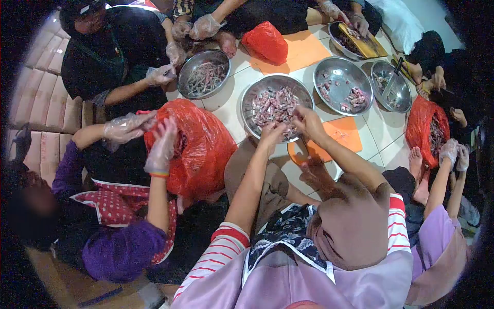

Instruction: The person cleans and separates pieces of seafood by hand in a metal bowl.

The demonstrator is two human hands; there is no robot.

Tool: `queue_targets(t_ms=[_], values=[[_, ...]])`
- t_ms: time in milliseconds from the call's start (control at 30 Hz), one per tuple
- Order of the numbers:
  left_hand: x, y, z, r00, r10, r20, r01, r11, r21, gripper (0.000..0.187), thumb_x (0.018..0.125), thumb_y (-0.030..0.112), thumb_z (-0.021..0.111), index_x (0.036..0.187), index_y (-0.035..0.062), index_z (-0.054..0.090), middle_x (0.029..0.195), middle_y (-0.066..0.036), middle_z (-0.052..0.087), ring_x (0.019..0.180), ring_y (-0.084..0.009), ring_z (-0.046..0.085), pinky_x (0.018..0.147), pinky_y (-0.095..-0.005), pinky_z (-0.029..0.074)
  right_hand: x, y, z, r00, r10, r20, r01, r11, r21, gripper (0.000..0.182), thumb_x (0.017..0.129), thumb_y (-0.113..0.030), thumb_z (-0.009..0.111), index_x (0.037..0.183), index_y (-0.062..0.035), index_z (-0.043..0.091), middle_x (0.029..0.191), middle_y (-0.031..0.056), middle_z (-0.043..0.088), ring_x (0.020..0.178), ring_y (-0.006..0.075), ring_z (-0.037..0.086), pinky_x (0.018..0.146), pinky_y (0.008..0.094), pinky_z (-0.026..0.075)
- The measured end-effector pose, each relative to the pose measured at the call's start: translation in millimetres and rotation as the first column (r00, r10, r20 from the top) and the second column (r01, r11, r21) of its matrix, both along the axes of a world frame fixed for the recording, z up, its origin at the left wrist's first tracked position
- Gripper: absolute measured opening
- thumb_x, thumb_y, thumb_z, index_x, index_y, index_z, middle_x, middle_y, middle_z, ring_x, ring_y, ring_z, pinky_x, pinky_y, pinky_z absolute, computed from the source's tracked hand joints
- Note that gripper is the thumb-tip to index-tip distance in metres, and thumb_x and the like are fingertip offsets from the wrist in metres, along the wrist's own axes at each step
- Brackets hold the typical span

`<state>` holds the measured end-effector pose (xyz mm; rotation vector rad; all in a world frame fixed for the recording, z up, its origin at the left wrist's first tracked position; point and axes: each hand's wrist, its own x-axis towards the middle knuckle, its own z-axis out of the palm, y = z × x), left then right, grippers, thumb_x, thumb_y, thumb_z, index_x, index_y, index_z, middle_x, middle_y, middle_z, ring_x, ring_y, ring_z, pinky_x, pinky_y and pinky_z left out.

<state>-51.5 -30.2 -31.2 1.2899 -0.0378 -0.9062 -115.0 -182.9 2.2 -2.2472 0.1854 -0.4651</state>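
A steel bowl (246, 93) stands on the floor in front of me, with a heap of small pinkish-grey fish pieces (275, 103) in it. Over its near rim, my left hand (274, 133) is closed with the fingertips pinched together. Close beside it, on the right part of the rim, my right hand (306, 122) has its fingers curled inward. Whatever lies between the fingers of either hand is too small to make out. Under my right forearm lies an orange cutting board (342, 131) with a few scraps on it.
Other people sit around, several wearing clear gloves. To the left stand a red plastic bag (200, 136) and a bowl of thin fish (206, 77). Right are a bowl with some pieces (337, 69), another bowl (380, 67) and a red bag (418, 121). An orange sheet (303, 51) lies behind.
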Motion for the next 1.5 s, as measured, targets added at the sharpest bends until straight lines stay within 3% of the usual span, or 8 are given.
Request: queue_targets(t_ms=[100, 400, 600, 867, 1133, 1267, 1333, 1500], values=[[-2.9, 13.2, 0.3, 1.0, -0.023, -0.008, 0.023, 0.999, -0.032, 0.01, 0.08, 0.017, 0.058, 0.081, 0.0083, 0.053, 0.065, 0.004, 0.047, 0.051, -0.0033, 0.039, 0.042, -0.017, 0.028, 2.4, -35.2, 6.5, 0.988, -0.156, -0.018, 0.156, 0.986, 0.049, 0.016, 0.074, -0.016, 0.059, 0.081, -0.0016, 0.056, 0.067, 0.0148, 0.057, 0.06, 0.0243, 0.057, 0.058, 0.0333, 0.044], [16.0, 20.2, -0.8, 0.988, 0.147, -0.058, -0.153, 0.979, -0.137, 0.017, 0.083, 0.014, 0.058, 0.098, 0.0056, 0.054, 0.086, 0.0, 0.054, 0.075, -0.0077, 0.05, 0.067, -0.019, 0.044, -38.9, -132.5, 20.7, 0.934, 0.124, -0.336, -0.033, 0.964, 0.263, 0.017, 0.074, -0.016, 0.061, 0.084, -0.0025, 0.061, 0.072, 0.0116, 0.062, 0.065, 0.0189, 0.058, 0.063, 0.0305, 0.045], [19.7, 14.8, -1.1, 0.977, 0.121, -0.174, -0.14, 0.985, -0.105, 0.022, 0.085, 0.016, 0.055, 0.105, 0.0063, 0.05, 0.087, -0.001, 0.054, 0.069, -0.0083, 0.048, 0.063, -0.021, 0.042, -60.3, -151.9, -13.9, 0.677, -0.03, -0.736, -0.286, 0.91, -0.3, 0.027, 0.064, -0.022, 0.067, 0.082, -0.0036, 0.061, 0.077, 0.0157, 0.062, 0.071, 0.0269, 0.06, 0.066, 0.0372, 0.046], [13.3, 15.0, 0.9, 0.986, 0.138, -0.093, -0.143, 0.989, -0.041, 0.026, 0.085, 0.018, 0.056, 0.107, 0.0068, 0.047, 0.084, -0.002, 0.055, 0.065, -0.0067, 0.046, 0.055, -0.0181, 0.039, -65.0, -161.2, -34.0, 0.611, -0.006, -0.792, -0.405, 0.857, -0.319, 0.017, 0.062, -0.015, 0.061, 0.074, -0.0025, 0.062, 0.067, 0.0159, 0.061, 0.059, 0.0296, 0.059, 0.053, 0.0376, 0.046], [16.1, 12.5, -3.1, 0.967, 0.145, -0.209, -0.187, 0.962, -0.198, 0.027, 0.084, 0.011, 0.056, 0.109, 0.0053, 0.047, 0.093, -0.004, 0.056, 0.073, -0.0086, 0.051, 0.063, -0.0178, 0.042, -53.3, -113.9, 83.5, 0.413, -0.082, -0.907, 0.009, 0.996, -0.086, 0.037, 0.083, -0.034, 0.043, 0.088, -0.0002, 0.058, 0.075, 0.019, 0.059, 0.066, 0.0274, 0.06, 0.055, 0.0367, 0.048], [12.0, 10.5, 5.6, 0.959, 0.138, -0.247, -0.202, 0.946, -0.253, 0.028, 0.084, 0.009, 0.056, 0.11, 0.0047, 0.047, 0.101, -0.005, 0.056, 0.088, -0.0124, 0.054, 0.079, -0.0206, 0.044, -26.8, -91.1, 25.4, 0.881, 0.232, -0.413, -0.328, 0.928, -0.178, 0.043, 0.093, -0.038, 0.029, 0.116, -0.0037, 0.041, 0.106, 0.0209, 0.052, 0.1, 0.0349, 0.052, 0.08, 0.0424, 0.042], [11.0, 9.2, 4.7, 0.959, 0.13, -0.253, -0.196, 0.945, -0.26, 0.029, 0.084, 0.008, 0.055, 0.111, 0.0044, 0.047, 0.102, -0.005, 0.056, 0.093, -0.0135, 0.054, 0.083, -0.0218, 0.044, -17.3, -37.3, 35.1, 0.93, 0.276, -0.243, -0.251, 0.959, 0.127, 0.044, 0.093, -0.039, 0.028, 0.121, -0.0059, 0.037, 0.109, 0.0224, 0.052, 0.104, 0.0385, 0.049, 0.087, 0.0444, 0.037], [1.3, 11.0, 10.7, 0.969, 0.087, -0.233, -0.159, 0.938, -0.308, 0.015, 0.083, 0.007, 0.056, 0.097, 0.0036, 0.053, 0.098, -0.005, 0.058, 0.09, -0.013, 0.054, 0.082, -0.0233, 0.045, -17.4, 10.1, 24.5, 0.922, 0.266, -0.282, -0.237, 0.962, 0.133, 0.043, 0.093, -0.036, 0.026, 0.129, -0.0117, 0.027, 0.117, 0.0253, 0.047, 0.104, 0.0409, 0.048, 0.087, 0.0446, 0.039]])
